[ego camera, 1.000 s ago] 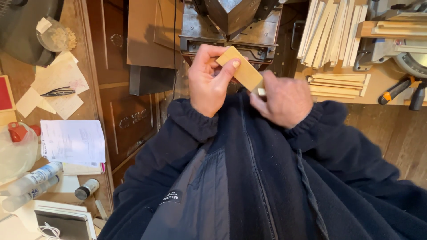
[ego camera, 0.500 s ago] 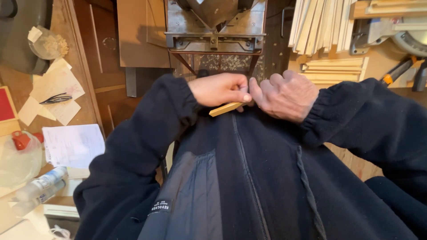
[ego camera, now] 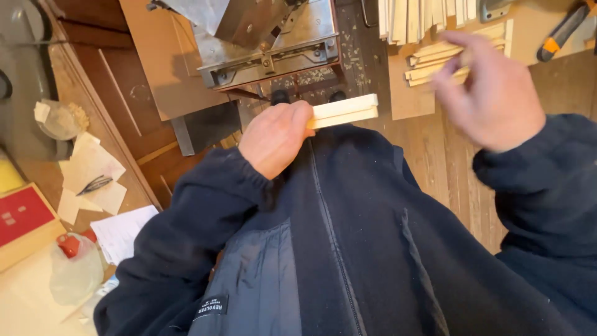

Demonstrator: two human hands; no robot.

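Note:
My left hand grips a small pale wooden block by one end, held level just above my dark jacket and below a metal machine. My right hand is off the block, raised to the right and blurred, its fingers apart and holding nothing. It hovers over a stack of thin wooden strips on a brown board.
More upright wooden slats stand at the top right beside an orange-handled tool. On the left bench lie paper sheets, a red box, a clear plastic bottle with a red cap and a white sheet.
Both hands held the block together near my chest before. My right hand has let go and swung out to the right; my left hand keeps the block, now turned level.

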